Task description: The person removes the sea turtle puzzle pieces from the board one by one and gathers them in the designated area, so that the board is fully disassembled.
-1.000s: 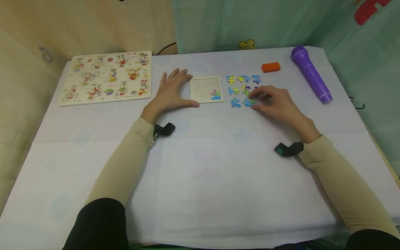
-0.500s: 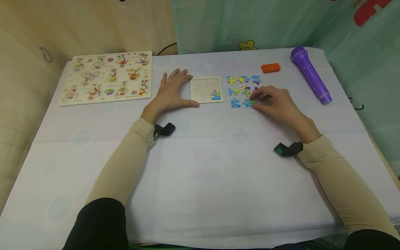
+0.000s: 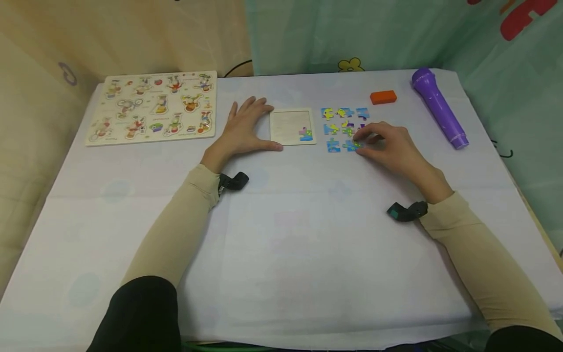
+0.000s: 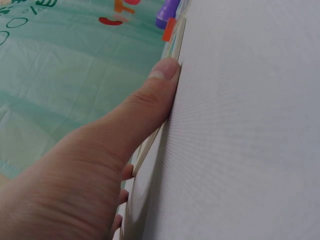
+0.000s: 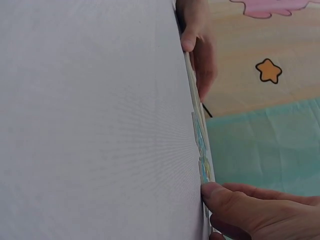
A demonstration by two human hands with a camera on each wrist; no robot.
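My left hand [image 3: 242, 129] lies with spread fingers along the left side of a small wooden puzzle tray [image 3: 286, 142]. Its thumb [image 4: 162, 75] touches the tray's near edge, and a fingertip reaches the far left corner. Inside the tray, a few joined jigsaw pieces [image 3: 305, 134] fill the bottom right corner. My right hand [image 3: 391, 149] bends over the loose pieces to the right, thumb and forefinger pinching a blue and green jigsaw piece [image 3: 350, 145]. The right thumb [image 5: 215, 192] is at the piece's edge; the fingers hide part of it and of the pieces behind.
Several other loose jigsaw pieces [image 3: 333, 145] lie in rough rows beside the tray. A large wooden picture board [image 3: 149, 110] sits back left. An orange block [image 3: 383, 97] and a purple, torch-shaped tube [image 3: 440, 108] are at the back right. Curtains hang behind the white-covered table [image 3: 281, 244].
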